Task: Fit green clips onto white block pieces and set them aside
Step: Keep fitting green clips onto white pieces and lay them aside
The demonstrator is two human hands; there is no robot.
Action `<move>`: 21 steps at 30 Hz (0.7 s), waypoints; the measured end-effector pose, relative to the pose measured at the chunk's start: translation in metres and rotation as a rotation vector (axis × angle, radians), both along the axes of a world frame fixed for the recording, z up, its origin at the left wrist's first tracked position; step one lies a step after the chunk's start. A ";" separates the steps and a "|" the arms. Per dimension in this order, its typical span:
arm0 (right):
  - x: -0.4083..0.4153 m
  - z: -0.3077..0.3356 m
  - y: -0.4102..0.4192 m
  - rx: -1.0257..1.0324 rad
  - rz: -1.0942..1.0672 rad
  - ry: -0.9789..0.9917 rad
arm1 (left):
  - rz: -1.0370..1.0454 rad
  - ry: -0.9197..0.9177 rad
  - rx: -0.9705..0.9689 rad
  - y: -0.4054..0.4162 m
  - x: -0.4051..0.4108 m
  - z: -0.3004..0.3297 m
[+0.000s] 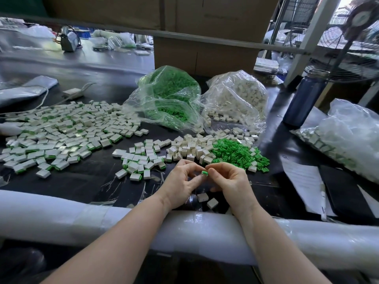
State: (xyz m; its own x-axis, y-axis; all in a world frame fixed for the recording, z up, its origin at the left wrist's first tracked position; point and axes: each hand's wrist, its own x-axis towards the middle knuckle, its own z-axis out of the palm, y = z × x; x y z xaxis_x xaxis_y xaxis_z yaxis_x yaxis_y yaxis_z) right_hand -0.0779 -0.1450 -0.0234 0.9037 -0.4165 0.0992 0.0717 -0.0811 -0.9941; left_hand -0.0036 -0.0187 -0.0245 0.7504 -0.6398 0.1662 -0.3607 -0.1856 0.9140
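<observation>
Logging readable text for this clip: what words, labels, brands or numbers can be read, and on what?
None can be read.
Printed paper sheets at right: lines of print, too small and blurred.
Cardboard box: faint marking, illegible.
Blue bottle: no label visible.

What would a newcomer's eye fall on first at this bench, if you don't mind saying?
Probably the bag of green clips at the centre back, beside a bag of white blocks. Next, the wide spread of finished pieces across the left of the table. Nearest, the left hand and right hand meet over a clip, pinched at the fingertips.
</observation>
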 end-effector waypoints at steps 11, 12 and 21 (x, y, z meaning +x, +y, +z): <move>0.002 0.000 0.001 -0.380 -0.094 0.042 | 0.026 -0.060 0.081 -0.001 -0.001 -0.001; 0.002 0.000 0.001 -0.372 -0.096 0.040 | 0.033 -0.063 0.082 -0.001 -0.001 0.000; 0.003 -0.008 -0.014 -0.468 -0.447 0.136 | 0.408 -0.141 0.050 0.004 0.005 -0.005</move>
State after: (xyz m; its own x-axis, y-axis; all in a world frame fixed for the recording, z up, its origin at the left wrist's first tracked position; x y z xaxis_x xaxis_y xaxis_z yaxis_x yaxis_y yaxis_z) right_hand -0.0753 -0.1591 -0.0317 0.6709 -0.6950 0.2584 -0.1926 -0.4999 -0.8444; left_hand 0.0010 -0.0144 -0.0299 0.9156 -0.3055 0.2615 -0.3693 -0.3813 0.8475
